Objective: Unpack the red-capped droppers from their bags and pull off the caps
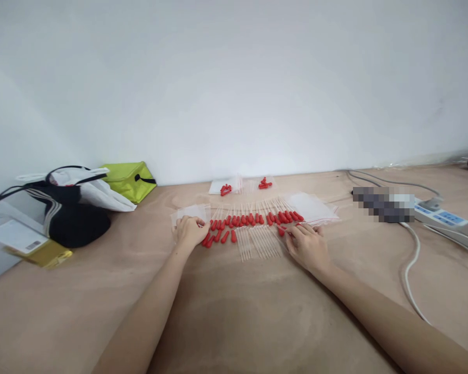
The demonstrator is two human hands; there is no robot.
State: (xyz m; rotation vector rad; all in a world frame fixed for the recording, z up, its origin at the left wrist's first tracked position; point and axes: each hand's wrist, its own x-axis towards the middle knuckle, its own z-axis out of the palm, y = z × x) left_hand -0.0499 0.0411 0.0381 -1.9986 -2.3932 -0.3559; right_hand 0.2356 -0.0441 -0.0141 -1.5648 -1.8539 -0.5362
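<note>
A row of thin clear pipettes with red rubber bulbs [253,218] lies across the wooden table [234,311]. More bare clear tubes [257,243] lie in front of the row. My left hand [190,232] rests with fingers curled at the row's left end, beside loose red bulbs [218,238] and a small clear bag [189,212]. My right hand [306,243] pinches a red-bulbed pipette [283,230] near the row's right end. A stack of clear zip bags [312,208] lies just beyond it.
Two small bags holding red bulbs [245,185] lie by the wall. At left sit a black-and-white bag [68,208], a lime green pouch [128,181] and a yellow box [42,253]. At right lie a power strip [440,214] and white cables [409,270].
</note>
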